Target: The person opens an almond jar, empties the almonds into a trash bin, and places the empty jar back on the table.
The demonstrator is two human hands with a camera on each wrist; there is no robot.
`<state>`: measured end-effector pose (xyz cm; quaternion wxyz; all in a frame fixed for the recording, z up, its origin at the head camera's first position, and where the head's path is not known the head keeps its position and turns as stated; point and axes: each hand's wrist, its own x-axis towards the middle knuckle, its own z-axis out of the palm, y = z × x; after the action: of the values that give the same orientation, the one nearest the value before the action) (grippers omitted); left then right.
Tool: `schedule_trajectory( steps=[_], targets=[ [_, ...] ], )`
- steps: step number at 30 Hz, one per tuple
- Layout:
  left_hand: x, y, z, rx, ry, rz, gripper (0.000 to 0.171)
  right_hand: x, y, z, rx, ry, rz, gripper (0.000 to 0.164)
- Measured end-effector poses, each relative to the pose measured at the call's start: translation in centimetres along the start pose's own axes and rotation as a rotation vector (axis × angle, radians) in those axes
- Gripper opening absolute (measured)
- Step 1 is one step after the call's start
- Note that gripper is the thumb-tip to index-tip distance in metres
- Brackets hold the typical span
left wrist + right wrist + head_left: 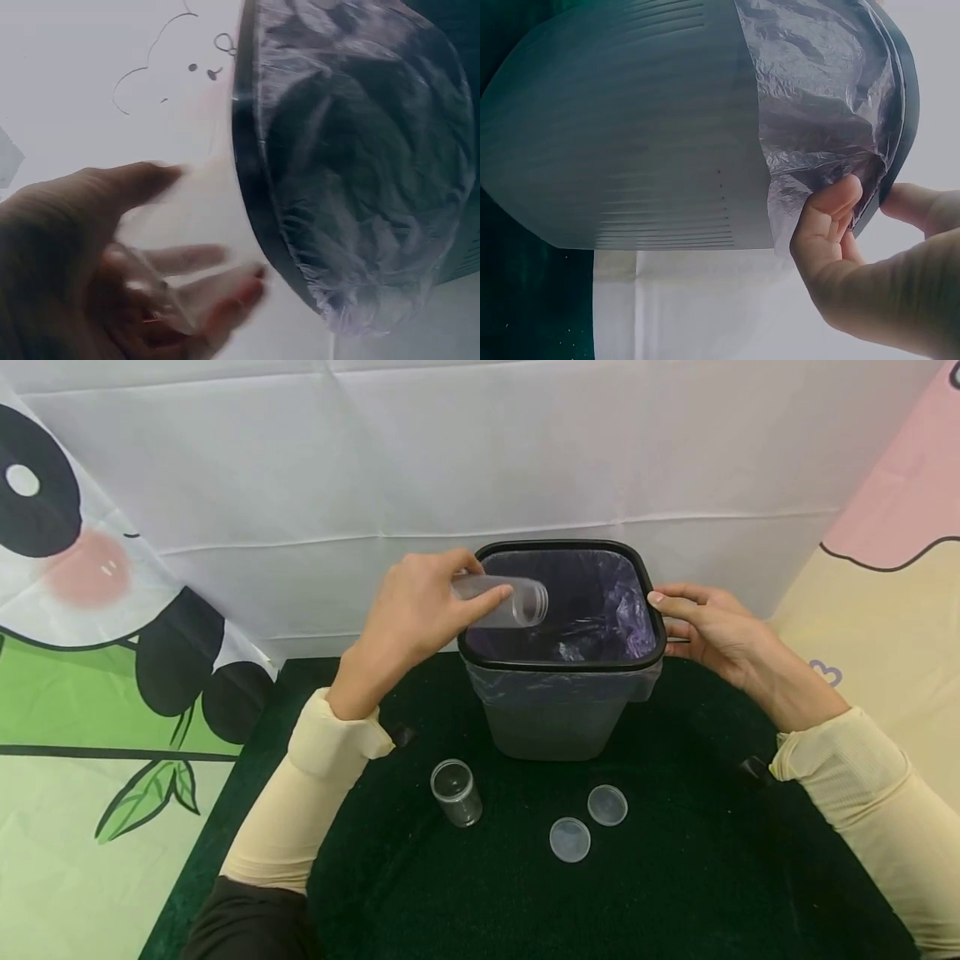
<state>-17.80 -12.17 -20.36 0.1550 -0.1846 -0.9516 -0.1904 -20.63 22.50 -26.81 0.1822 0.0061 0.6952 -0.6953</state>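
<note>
My left hand (pixel 412 610) grips a clear plastic jar (pixel 527 598) and holds it tipped sideways over the mouth of a trash can (pixel 551 722). The jar's open end points right, and no lid is on it. A thin purplish bag (pixel 633 618) lines the can and folds down over the outside. On the can's right side, my right hand (pixel 720 631) pinches the black rim; the right wrist view shows the thumb and fingers (pixel 829 199) at the rim and bag fold. In the left wrist view the hand is blurred and the jar is barely visible.
A second clear jar (pixel 457 795) stands uncovered on the dark green cloth (pixel 675 877), left of the can. Two round translucent lids (pixel 570 840) lie in front of the can. A white printed sheet (pixel 337 460) hangs behind.
</note>
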Motion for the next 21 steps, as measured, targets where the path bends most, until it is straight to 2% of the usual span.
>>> schedule_trajectory(
  steps=[3,7,11,15,18,21],
  targets=[
    [-0.21,-0.01,-0.06,0.023,-0.074,-0.049,0.054,-0.09,0.09,0.05,-0.002,0.002,-0.008,0.058],
    [-0.35,-0.14,-0.08,0.027,-0.024,-0.035,0.055,-0.18,0.16,0.06,0.002,0.006,-0.014,0.05],
    [-0.4,-0.11,-0.16,0.01,0.016,-0.018,0.054,-0.1,0.07,0.0,0.001,0.004,-0.013,0.051],
    [-0.45,0.02,-0.04,-0.012,-0.016,0.001,0.054,-0.02,0.0,-0.03,-0.01,-0.003,-0.009,0.054],
    [-0.46,-0.02,0.29,-0.034,-0.042,-0.002,0.056,-0.09,-0.01,-0.16,-0.057,0.001,-0.008,0.055],
    [-0.52,-0.33,0.48,-0.101,-0.022,-0.024,0.057,-0.3,0.0,-0.3,-0.122,0.011,-0.021,0.054]
  ],
)
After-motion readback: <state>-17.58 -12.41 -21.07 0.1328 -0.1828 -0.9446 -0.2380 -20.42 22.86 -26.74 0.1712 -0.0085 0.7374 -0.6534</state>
